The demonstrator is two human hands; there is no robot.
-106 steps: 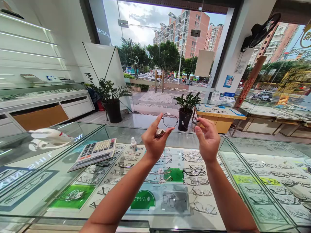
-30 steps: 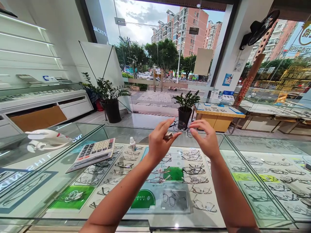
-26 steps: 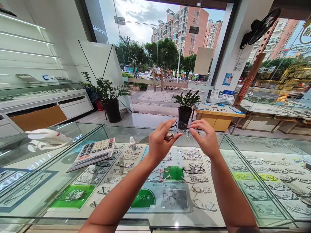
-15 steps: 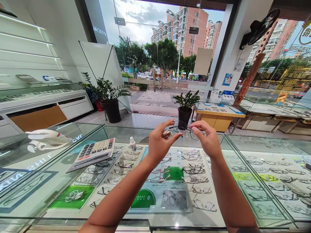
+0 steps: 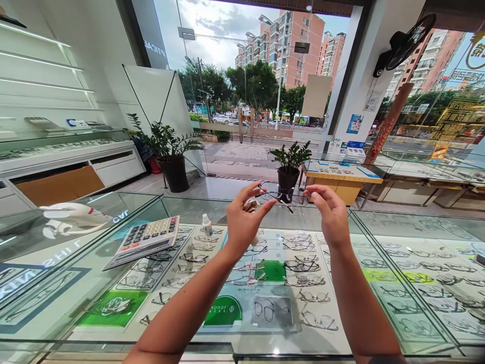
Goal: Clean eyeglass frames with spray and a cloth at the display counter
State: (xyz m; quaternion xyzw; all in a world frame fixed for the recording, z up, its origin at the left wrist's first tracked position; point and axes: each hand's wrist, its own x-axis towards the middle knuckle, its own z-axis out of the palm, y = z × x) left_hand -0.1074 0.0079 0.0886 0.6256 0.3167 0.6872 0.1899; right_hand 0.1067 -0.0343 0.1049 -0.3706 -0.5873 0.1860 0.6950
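Both my hands hold up a pair of thin black-rimmed glasses above the glass display counter. My left hand pinches the left end of the frame between thumb and forefinger and also keeps a small crumpled cloth in its fingers. My right hand pinches the right end of the frame. The lenses face away from me and one temple hangs down below the frame.
A calculator and a small white dropper bottle stand on the counter top at the left. Several glasses lie in rows under the glass. A white object rests on the left counter. Potted plants stand beyond.
I lowered the glasses from eye height toward the counter, brought my hands close together on them, and have now raised them a little and drawn my hands apart to the frame's ends.
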